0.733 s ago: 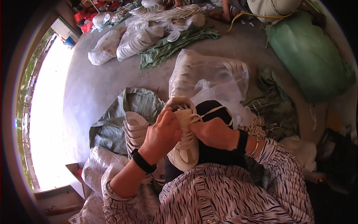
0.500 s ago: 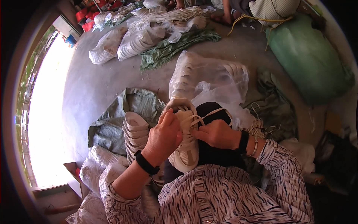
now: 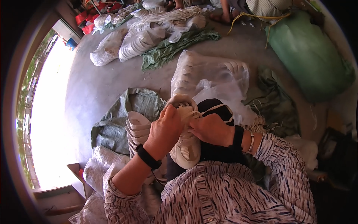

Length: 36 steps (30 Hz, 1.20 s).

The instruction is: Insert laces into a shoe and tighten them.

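A beige sneaker (image 3: pixel 185 151) rests on my dark-clad lap, toe toward me and collar away. My left hand (image 3: pixel 166 128) is closed at the left side of its opening, fingers bent over the edge by the tongue; its fingertips are partly hidden. My right hand (image 3: pixel 212 129) pinches the pale shoelace (image 3: pixel 217 108) near the eyelets on the right side. A loop of that lace arcs over my dark lap beyond the right hand. Beside my left wrist stands a stack of pale shoe uppers (image 3: pixel 136 128), nested in one another.
A clear plastic bag of shoes (image 3: pixel 209 74) lies ahead, a grey-green woven sack (image 3: pixel 112 115) to the left. Loose laces (image 3: pixel 259 123) hang at my right. Farther off are bagged uppers (image 3: pixel 140 43), a big green sack (image 3: pixel 309 56) and another person's hand (image 3: pixel 225 16).
My right hand has shifted slightly left and up, closer to the left hand at the shoe. The lace loop now spreads wider to the right. My left hand stays at the collar.
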Each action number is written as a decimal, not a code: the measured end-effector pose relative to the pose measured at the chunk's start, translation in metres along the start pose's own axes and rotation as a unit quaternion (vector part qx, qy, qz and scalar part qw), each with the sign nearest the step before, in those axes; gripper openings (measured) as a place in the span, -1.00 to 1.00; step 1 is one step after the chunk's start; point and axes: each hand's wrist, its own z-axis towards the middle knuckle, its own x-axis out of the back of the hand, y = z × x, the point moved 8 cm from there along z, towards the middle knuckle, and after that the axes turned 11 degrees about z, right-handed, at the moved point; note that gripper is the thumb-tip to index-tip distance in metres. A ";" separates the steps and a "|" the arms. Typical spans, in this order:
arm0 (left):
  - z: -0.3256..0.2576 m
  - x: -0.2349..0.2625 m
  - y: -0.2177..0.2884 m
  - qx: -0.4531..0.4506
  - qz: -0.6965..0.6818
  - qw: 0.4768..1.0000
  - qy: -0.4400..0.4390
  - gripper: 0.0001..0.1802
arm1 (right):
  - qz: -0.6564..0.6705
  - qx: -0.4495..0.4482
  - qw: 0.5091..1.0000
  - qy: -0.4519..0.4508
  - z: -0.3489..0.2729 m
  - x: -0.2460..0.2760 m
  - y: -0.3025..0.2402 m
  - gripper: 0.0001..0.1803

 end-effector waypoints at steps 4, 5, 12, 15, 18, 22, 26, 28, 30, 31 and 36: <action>0.005 -0.003 0.012 0.052 0.070 0.996 0.014 -0.70 | 0.079 0.011 0.996 -0.030 0.014 0.004 0.010 -0.81; -0.001 -0.002 0.015 0.059 0.039 0.997 -0.022 -0.70 | 0.161 -0.035 0.985 -0.054 0.016 0.007 0.019 -0.81; 0.001 0.007 -0.004 0.024 -0.038 0.998 -0.048 -0.71 | 0.068 -0.041 0.997 0.004 0.012 0.004 0.015 -0.81; 0.003 0.004 0.000 0.029 -0.036 0.999 -0.014 -0.75 | -0.041 0.022 0.998 0.042 0.008 0.011 0.000 -0.85; 0.002 0.007 -0.001 0.014 -0.052 0.999 -0.006 -0.82 | 0.016 0.032 0.998 0.049 0.003 0.018 -0.009 -0.89; 0.003 0.006 -0.008 0.026 -0.083 0.996 -0.012 -0.88 | -0.026 0.036 0.997 0.067 0.004 0.012 -0.008 -0.91; -0.004 0.016 -0.007 -0.068 -0.127 0.989 -0.031 -0.87 | 0.107 0.000 0.989 0.104 0.010 0.007 0.030 -0.85; -0.011 0.016 -0.008 -0.128 -0.165 0.977 -0.052 -0.86 | 0.312 -0.113 0.943 -0.010 0.021 0.025 0.033 -0.82; -0.013 0.015 -0.014 -0.120 -0.173 0.977 -0.046 -0.87 | 0.588 -0.208 0.779 -0.067 0.018 0.030 0.035 -0.73; -0.012 0.013 -0.017 -0.111 -0.180 0.976 -0.043 -0.87 | 0.648 -0.214 0.731 -0.014 0.018 0.046 0.047 -0.72; -0.016 0.015 -0.024 -0.110 -0.228 0.966 -0.058 -0.87 | 0.740 -0.221 0.610 0.177 -0.018 0.134 0.125 -0.65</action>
